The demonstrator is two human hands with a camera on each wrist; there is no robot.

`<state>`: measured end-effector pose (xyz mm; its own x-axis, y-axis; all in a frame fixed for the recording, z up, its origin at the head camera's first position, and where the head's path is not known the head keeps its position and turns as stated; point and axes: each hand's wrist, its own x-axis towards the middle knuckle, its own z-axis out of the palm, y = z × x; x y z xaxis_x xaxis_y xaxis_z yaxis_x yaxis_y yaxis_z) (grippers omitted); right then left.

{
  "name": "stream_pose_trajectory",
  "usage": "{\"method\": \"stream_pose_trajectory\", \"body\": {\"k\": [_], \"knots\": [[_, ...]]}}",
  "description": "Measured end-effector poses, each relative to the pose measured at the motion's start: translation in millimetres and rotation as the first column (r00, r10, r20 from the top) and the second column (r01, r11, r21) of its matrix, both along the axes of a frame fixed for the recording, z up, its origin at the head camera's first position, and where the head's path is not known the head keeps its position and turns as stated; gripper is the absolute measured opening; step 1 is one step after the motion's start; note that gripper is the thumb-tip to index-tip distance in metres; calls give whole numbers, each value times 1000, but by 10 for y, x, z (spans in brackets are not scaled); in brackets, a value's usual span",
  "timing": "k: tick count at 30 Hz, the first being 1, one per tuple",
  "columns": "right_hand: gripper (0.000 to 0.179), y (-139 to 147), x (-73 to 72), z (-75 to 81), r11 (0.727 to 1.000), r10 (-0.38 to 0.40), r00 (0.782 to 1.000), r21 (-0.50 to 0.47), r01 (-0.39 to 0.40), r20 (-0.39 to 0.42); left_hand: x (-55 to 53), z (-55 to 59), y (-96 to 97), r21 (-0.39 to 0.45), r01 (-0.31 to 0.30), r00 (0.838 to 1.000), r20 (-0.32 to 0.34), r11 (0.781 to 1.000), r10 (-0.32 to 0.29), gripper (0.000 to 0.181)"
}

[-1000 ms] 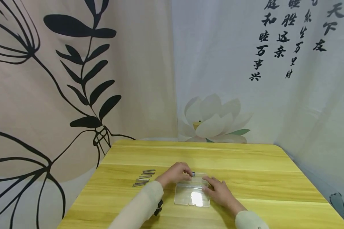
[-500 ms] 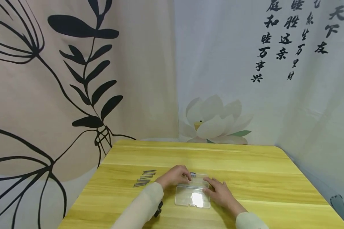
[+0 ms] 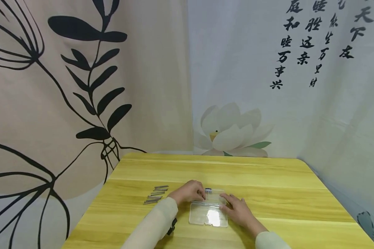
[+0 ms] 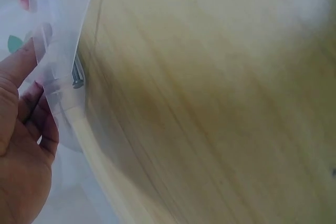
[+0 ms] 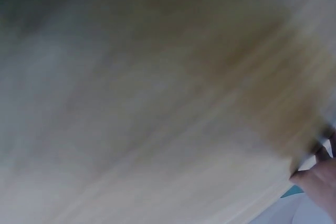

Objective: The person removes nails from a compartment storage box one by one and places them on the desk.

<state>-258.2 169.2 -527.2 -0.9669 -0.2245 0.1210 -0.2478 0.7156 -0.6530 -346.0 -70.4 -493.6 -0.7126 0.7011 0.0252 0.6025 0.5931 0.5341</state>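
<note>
A clear plastic box (image 3: 197, 216) lies unfolded on the table, its flat lid half towards me and its other half behind. Some metal screws (image 3: 208, 190) are at the back of the far half; in the left wrist view a screw's head (image 4: 77, 83) shows through the plastic. My left hand (image 3: 188, 192) is over the far half's left side, fingers bent downward, and I see nothing clearly held. My right hand (image 3: 240, 210) holds the box's right edge, thumb near the hinge and index finger near the far corner. In the right wrist view only its fingertips (image 5: 315, 179) show.
Several long thin screws (image 3: 156, 195) lie in a loose column on the wooden table (image 3: 268, 183), left of the left hand. A printed curtain (image 3: 162, 86) hangs behind the table. A dark wrist strap (image 3: 172, 226) sits at the left sleeve.
My left hand has drawn back leftward and slightly towards me from the screws at the box's far edge, so more of them show. The right hand stays on the box.
</note>
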Motion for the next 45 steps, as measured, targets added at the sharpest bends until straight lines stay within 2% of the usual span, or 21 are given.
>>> {"method": "stream_pose_trajectory", "body": {"k": [7,15,20,24,29,35,40,45], "knots": [[48,1,-17,-1,1000,4,1000,-3,-4,8,-30,-70,10,-20,-4,1000,-29,1000,3,5],[48,9,-34,18,1000,9,1000,6,-9,23,-48,-87,69,-78,50,982,-180,996,-63,4],[48,14,-51,16,1000,16,1000,16,-16,14,-18,-76,134,-115,34,973,-221,993,-59,1],[48,16,-60,10,1000,14,1000,13,-14,11,20,-59,185,-164,12,965,-256,986,-54,6],[47,23,-48,13,1000,20,1000,17,-20,5,29,-43,217,-196,6,962,-266,981,-59,6],[48,23,-30,24,1000,16,1000,15,-16,-3,7,-40,203,-200,44,964,-250,979,-95,6],[49,27,-37,9,1000,15,1000,23,-15,-7,5,-22,211,-211,78,956,-260,974,-133,5],[49,29,-38,-3,1000,15,1000,20,-15,-9,10,-27,226,-264,74,947,-284,962,-151,5]]}}
